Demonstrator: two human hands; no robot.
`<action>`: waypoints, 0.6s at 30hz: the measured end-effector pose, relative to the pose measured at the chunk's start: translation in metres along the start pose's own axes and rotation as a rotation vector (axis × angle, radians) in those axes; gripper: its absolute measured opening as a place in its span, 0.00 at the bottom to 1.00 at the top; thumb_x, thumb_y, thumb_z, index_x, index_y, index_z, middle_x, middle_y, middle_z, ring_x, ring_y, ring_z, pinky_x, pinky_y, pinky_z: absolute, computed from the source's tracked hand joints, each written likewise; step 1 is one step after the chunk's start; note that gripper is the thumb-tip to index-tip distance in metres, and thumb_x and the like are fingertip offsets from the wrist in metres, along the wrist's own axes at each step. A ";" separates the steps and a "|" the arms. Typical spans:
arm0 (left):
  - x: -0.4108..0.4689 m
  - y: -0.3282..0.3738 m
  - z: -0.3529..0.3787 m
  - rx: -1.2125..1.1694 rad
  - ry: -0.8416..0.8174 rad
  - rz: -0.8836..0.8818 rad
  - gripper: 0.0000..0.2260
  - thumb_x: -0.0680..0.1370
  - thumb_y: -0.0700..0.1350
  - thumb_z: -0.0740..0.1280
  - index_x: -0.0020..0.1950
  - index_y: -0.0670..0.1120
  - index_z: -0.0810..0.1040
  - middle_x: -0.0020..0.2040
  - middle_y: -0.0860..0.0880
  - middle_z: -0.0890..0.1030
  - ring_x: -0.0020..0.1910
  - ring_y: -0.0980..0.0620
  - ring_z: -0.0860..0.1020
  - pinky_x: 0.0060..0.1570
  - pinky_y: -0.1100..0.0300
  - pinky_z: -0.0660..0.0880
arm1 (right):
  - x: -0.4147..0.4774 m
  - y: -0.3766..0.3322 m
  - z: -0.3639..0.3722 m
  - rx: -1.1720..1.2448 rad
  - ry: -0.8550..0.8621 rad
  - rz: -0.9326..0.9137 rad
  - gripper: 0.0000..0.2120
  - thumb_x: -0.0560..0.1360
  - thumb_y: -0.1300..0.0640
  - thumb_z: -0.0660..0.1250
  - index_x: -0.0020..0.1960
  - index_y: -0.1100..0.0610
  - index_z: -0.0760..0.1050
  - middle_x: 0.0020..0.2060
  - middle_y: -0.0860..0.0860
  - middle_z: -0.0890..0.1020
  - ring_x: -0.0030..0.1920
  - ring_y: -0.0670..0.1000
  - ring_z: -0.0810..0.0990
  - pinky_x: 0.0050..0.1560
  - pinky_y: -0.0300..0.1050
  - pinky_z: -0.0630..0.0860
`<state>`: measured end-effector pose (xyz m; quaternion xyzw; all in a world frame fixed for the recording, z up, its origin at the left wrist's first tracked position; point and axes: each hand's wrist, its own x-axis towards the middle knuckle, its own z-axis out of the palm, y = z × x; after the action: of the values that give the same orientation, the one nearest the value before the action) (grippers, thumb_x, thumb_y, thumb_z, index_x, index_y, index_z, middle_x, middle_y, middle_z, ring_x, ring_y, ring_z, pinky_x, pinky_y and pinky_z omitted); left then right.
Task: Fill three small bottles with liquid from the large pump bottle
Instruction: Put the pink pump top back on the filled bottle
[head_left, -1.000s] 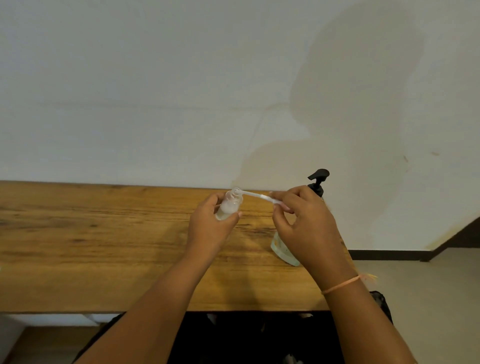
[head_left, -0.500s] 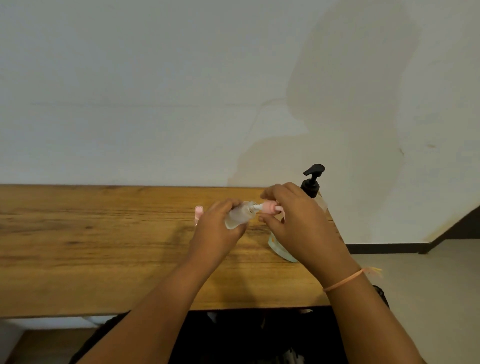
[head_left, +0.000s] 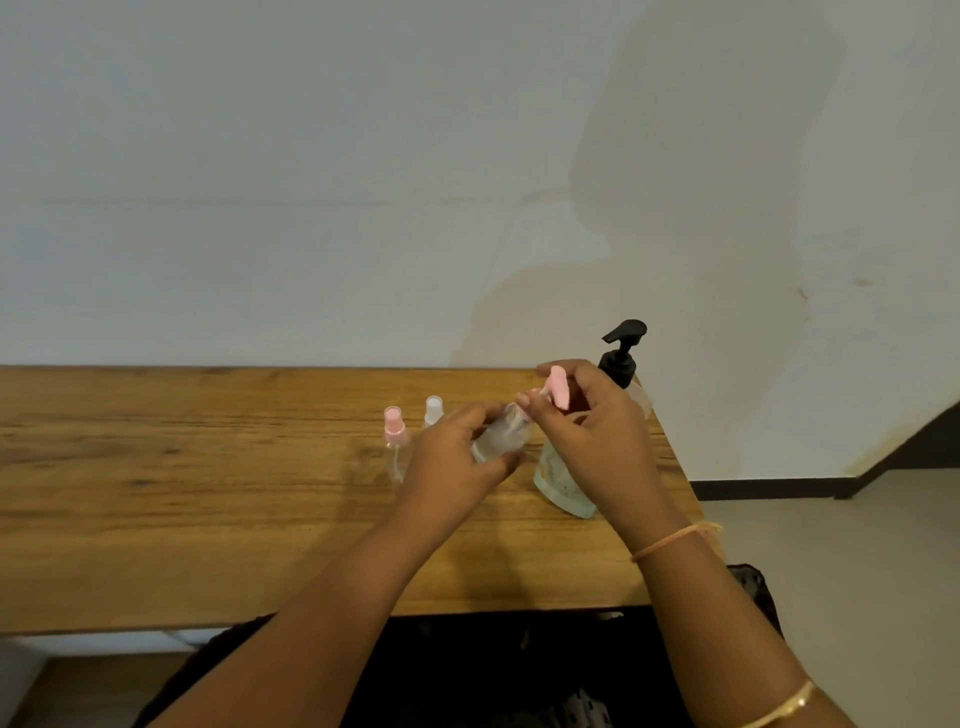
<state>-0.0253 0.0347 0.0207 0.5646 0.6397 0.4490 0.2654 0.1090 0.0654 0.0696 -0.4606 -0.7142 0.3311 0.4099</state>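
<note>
- Can't read fill level in held bottle (head_left: 501, 436): blurred, wrapped by left hand (head_left: 457, 462).
- Hidden behind right hand (head_left: 592, 441): most of pump bottle (head_left: 563, 486).
- Cropped at 9 o'clock: table (head_left: 156, 493).

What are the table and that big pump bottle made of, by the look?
The table: wood or wood veneer, matt; brown grain streaks show. The pump bottle: seemingly clear plastic, translucent and pale-tinted; its pump head looks matt black plastic.

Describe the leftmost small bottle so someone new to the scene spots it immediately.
On the wooden table, look just left of the left hand, where two small clear bottles stand upright. The pink-topped bottle is the leftmost and nearer one; the pale-topped bottle beside it stands farther back, partly hidden by the hand.
</note>
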 end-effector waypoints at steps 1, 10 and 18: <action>0.000 0.001 0.001 -0.022 -0.011 -0.020 0.20 0.69 0.47 0.75 0.60 0.52 0.76 0.53 0.57 0.79 0.50 0.63 0.76 0.47 0.67 0.74 | -0.001 -0.001 0.002 -0.032 0.020 -0.010 0.09 0.73 0.52 0.70 0.51 0.50 0.74 0.40 0.45 0.79 0.42 0.42 0.78 0.40 0.30 0.74; -0.001 0.009 0.002 -0.336 -0.041 -0.187 0.22 0.69 0.43 0.75 0.61 0.49 0.75 0.56 0.52 0.81 0.52 0.52 0.80 0.50 0.49 0.80 | 0.000 0.002 -0.003 0.585 -0.142 0.121 0.28 0.76 0.65 0.63 0.73 0.54 0.59 0.57 0.49 0.79 0.55 0.40 0.78 0.48 0.31 0.74; -0.003 0.014 0.004 -0.433 -0.113 -0.189 0.18 0.70 0.40 0.74 0.58 0.50 0.77 0.52 0.50 0.82 0.49 0.52 0.82 0.44 0.55 0.81 | 0.005 0.004 0.004 0.501 -0.027 0.047 0.30 0.69 0.68 0.71 0.65 0.50 0.65 0.43 0.52 0.78 0.47 0.46 0.79 0.49 0.37 0.76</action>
<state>-0.0146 0.0320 0.0301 0.4565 0.5627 0.5166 0.4562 0.1054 0.0713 0.0655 -0.3568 -0.6043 0.5133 0.4940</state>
